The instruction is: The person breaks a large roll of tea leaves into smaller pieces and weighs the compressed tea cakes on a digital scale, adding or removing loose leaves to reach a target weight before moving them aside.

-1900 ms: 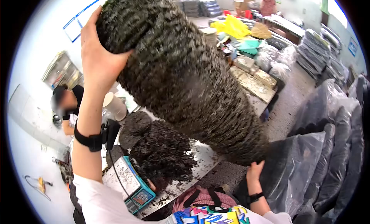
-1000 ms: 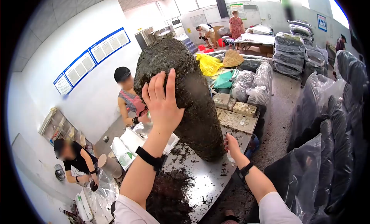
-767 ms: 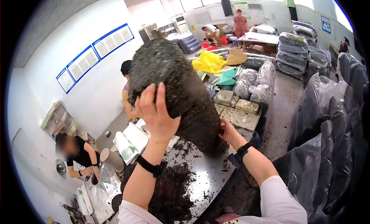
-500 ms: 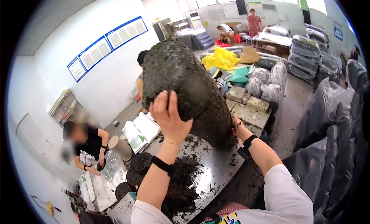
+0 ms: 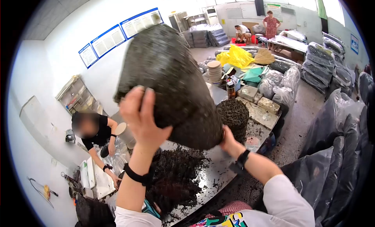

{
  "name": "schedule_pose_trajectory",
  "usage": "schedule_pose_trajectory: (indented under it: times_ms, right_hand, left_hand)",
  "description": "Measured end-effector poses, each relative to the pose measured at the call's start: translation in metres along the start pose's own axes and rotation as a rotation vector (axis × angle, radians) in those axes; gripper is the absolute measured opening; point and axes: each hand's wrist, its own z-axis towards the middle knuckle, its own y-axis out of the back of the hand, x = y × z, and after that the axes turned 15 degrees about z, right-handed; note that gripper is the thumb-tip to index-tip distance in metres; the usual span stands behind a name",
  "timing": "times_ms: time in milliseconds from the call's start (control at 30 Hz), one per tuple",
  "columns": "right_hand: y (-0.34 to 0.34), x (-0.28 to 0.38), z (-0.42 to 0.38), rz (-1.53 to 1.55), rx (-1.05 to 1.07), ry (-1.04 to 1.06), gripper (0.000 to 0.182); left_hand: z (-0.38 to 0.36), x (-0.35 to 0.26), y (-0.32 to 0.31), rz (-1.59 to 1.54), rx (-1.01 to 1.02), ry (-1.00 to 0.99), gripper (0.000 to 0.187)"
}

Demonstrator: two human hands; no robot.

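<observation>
A large dark stack of thin sheets [image 5: 168, 86] is tilted in the air above the metal table [image 5: 207, 180]. My left hand [image 5: 140, 121] presses on its near side at the left, fingers spread over the surface. At the lower right end, my right hand [image 5: 231, 143] grips the stack, with its fingertips partly hidden. Loose dark flakes [image 5: 175, 176] cover the table below. Behind my right hand stands another dark, rough-surfaced stack [image 5: 234, 117].
A co-worker in black [image 5: 95, 133] leans over a white tray [image 5: 97, 176] at the left. Beyond the table are a jar [image 5: 231, 89], stacked round discs [image 5: 214, 72] and pale blocks [image 5: 256, 113]. Wrapped dark bundles [image 5: 324, 149] line the right.
The held stack has moved left, with both my hands on it. The second dark stack and the jar now show behind it. The co-worker's arm reaches lower over the tray.
</observation>
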Motion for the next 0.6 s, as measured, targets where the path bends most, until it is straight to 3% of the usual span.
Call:
schedule_pose_trajectory:
  times_ms: [67, 133, 200, 233, 267, 333, 400, 467, 533, 600]
  right_hand:
    - [0.02, -0.04, -0.045, 0.103, -0.239, -0.111, 0.055]
    - [0.063, -0.053, -0.074, 0.162, -0.279, -0.11, 0.056]
    - [0.161, -0.052, -0.06, 0.236, -0.345, -0.023, 0.055]
    - [0.198, -0.043, -0.058, 0.19, -0.293, 0.056, 0.048]
    - [0.187, -0.029, -0.076, 0.128, -0.464, 0.09, 0.04]
    - [0.213, -0.01, -0.079, 0.054, -0.489, 0.064, 0.036]
    - [0.269, 0.014, -0.064, -0.172, -0.571, 0.123, 0.037]
    - [0.202, 0.033, -0.098, -0.341, -0.382, 0.395, 0.034]
    - [0.09, 0.049, -0.137, -0.611, -0.624, 0.307, 0.033]
    - [0.137, 0.079, -0.107, -0.369, -0.279, 0.154, 0.036]
  left_hand:
    - [-0.027, -0.021, 0.008, -0.002, 0.176, -0.025, 0.084]
    - [-0.084, -0.049, -0.003, -0.06, 0.274, 0.02, 0.085]
    - [-0.136, -0.091, -0.018, -0.15, 0.323, 0.087, 0.072]
    - [-0.159, -0.111, -0.029, -0.195, 0.345, 0.098, 0.065]
    - [-0.176, -0.131, -0.037, -0.179, 0.395, 0.07, 0.055]
    - [-0.202, -0.162, -0.059, -0.164, 0.393, 0.087, 0.065]
    - [-0.175, -0.175, -0.059, -0.242, 0.399, 0.13, 0.062]
    - [-0.174, -0.18, -0.057, -0.293, 0.408, 0.146, 0.06]
    - [-0.182, -0.177, -0.057, -0.256, 0.403, 0.184, 0.055]
    - [-0.187, -0.173, -0.058, -0.272, 0.306, 0.228, 0.056]
